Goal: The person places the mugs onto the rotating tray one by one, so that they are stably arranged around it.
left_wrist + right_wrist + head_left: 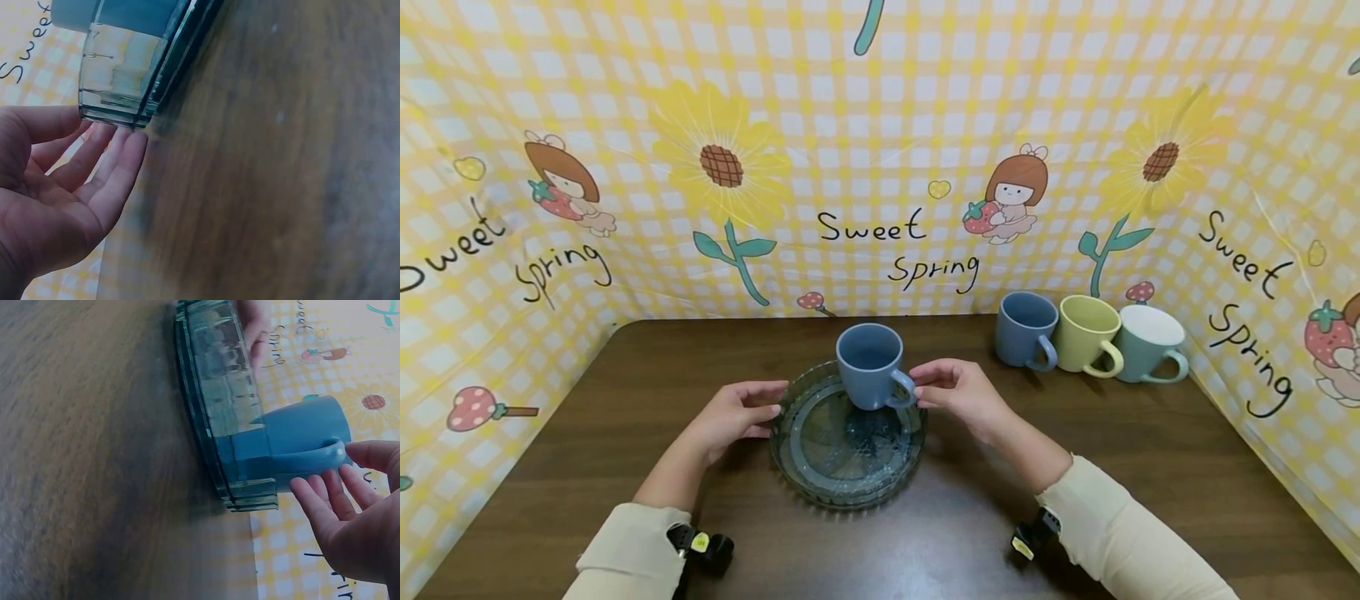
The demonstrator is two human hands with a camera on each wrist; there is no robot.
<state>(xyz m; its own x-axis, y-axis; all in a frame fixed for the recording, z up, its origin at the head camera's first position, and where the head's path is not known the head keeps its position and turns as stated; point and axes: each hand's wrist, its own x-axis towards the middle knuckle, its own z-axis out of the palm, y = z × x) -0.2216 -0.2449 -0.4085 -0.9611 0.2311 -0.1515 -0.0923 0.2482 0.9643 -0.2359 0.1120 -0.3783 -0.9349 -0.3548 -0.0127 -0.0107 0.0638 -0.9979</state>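
Observation:
A blue mug [869,367] stands upright at the back of a round, clear greenish glass dish [782,467] on the table. My right hand [962,393] is at the mug's handle, the thumb and fingertips pinching its outer edge. Seen from the right wrist, the mug's lower part [244,453] shows through the glass wall. On the dish's left side, my left hand [730,418] touches the rim with its thumb and fingertips, the fingers nearly straight. The left wrist view has the left hand [69,181] against the glass wall [115,69].
At the back right, a darker blue mug [1022,329], a yellow-green mug [1084,337] and a teal mug [1142,354] with a white inside stand in a row. A yellow checked cloth [880,158] hangs behind and beside the brown wooden table [820,558].

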